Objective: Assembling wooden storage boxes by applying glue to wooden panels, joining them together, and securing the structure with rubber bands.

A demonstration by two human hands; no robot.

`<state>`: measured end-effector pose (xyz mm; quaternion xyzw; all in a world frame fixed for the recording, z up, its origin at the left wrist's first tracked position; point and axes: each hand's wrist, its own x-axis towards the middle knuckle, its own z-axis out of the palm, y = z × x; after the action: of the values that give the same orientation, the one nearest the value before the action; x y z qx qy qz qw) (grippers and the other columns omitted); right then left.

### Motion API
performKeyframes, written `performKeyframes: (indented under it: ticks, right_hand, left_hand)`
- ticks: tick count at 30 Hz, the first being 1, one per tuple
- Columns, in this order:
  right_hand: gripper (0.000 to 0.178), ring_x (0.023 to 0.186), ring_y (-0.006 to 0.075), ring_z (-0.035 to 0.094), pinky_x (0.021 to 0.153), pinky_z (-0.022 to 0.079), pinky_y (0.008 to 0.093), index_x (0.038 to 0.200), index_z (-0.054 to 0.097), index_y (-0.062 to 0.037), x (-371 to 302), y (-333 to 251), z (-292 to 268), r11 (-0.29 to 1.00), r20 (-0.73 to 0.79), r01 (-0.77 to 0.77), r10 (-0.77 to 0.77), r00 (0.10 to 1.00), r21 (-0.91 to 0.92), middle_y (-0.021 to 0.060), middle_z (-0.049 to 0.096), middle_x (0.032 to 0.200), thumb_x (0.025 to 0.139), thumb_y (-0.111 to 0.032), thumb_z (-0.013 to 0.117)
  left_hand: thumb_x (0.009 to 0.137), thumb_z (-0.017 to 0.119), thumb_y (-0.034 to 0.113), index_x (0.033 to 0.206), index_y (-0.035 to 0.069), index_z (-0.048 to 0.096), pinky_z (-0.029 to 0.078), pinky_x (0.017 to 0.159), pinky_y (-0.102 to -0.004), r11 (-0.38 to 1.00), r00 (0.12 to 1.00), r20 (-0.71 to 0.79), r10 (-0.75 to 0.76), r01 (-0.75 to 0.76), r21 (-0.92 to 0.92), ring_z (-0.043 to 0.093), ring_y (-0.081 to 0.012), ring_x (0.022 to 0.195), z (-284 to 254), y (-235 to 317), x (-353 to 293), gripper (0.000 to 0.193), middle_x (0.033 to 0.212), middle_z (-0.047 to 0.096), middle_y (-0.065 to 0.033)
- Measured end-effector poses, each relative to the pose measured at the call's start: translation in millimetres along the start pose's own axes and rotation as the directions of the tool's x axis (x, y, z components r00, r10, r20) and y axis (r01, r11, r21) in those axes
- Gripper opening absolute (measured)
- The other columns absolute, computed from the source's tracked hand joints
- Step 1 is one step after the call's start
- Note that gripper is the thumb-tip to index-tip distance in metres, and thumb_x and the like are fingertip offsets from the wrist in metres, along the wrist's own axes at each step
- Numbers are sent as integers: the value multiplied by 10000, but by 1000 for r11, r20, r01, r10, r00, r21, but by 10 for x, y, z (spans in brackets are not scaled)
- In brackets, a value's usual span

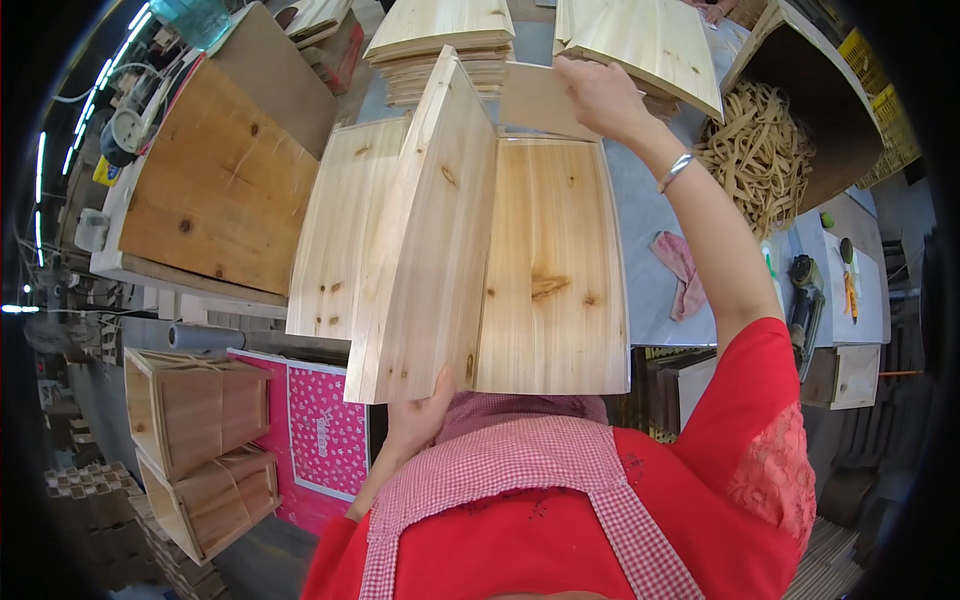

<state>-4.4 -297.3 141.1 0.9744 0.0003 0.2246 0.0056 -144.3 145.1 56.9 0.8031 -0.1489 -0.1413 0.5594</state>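
Note:
A pale wooden board (pixel 440 230) stands on edge in front of me, tilted a little. My left hand (pixel 420 415) is closed around its near lower end, thumb on the right face. Flat on the table to its right lies a knotty wooden board (pixel 555 270), and another board (pixel 345 230) lies to its left. At the far side my right hand (pixel 605 100) is closed at the edge of a thin brown panel (pixel 540 100), next to a stack of boards (pixel 650 45). Its fingertips are partly hidden.
Another board stack (pixel 440 45) stands at the back. Tan straps (pixel 760 155) spill from an open box (pixel 840 110) at right, near a pink cloth (pixel 682 275) and a dark hand tool (pixel 803 300). A large wooden box (pixel 215 180) stands left, above smaller wooden boxes (pixel 205 410).

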Motion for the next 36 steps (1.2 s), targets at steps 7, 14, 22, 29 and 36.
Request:
performKeyframes:
  ticks: [7, 14, 22, 29, 36]
  right_hand:
    - [195, 957, 289, 641, 772, 443, 445, 1043, 497, -84, 48, -73, 128, 998, 98, 11, -5, 995, -59, 107, 661, 923, 863, -13, 512]
    - [230, 914, 325, 668, 746, 498, 475, 1029, 559, -81, 283, -94, 148, 999, 205, -32, 34, 978, -12, 128, 688, 894, 802, -46, 563]
    - [254, 887, 357, 680, 733, 529, 480, 1013, 578, -67, 435, 13, 263, 995, 137, -100, 99, 986, 0, 166, 691, 865, 836, -222, 674]
    - [260, 840, 365, 675, 707, 520, 487, 990, 569, -69, 327, -41, 294, 998, 66, -59, 56, 996, 35, 163, 682, 815, 832, -240, 685]
    - [202, 892, 354, 675, 759, 534, 472, 1015, 587, -74, 438, -15, 231, 998, 132, -62, 61, 989, 4, 152, 698, 885, 837, -165, 614]
  left_hand:
    - [895, 667, 51, 1141, -49, 637, 522, 840, -318, 998, 1000, -8, -23, 23, -50, 641, -189, 954, -9, 29, -39, 268, 1056, 677, -109]
    - [882, 677, 48, 1131, -45, 637, 529, 809, -321, 999, 999, 27, -36, 36, -1, 651, -200, 934, -34, 50, -68, 268, 1038, 681, -124]
    - [866, 690, 87, 1080, -31, 657, 540, 768, -370, 976, 992, 68, 108, -119, 180, 671, -291, 894, -47, 16, -59, 247, 1008, 683, -167]
    - [874, 688, 154, 1050, -14, 673, 539, 819, -399, 942, 986, 144, 79, -121, 312, 671, -312, 924, -10, 554, -32, 244, 998, 685, -178]
    - [856, 710, 170, 1175, -19, 603, 530, 867, -402, 921, 963, 269, 29, -131, 366, 659, -311, 987, -43, 386, -73, 386, 1073, 663, -171]
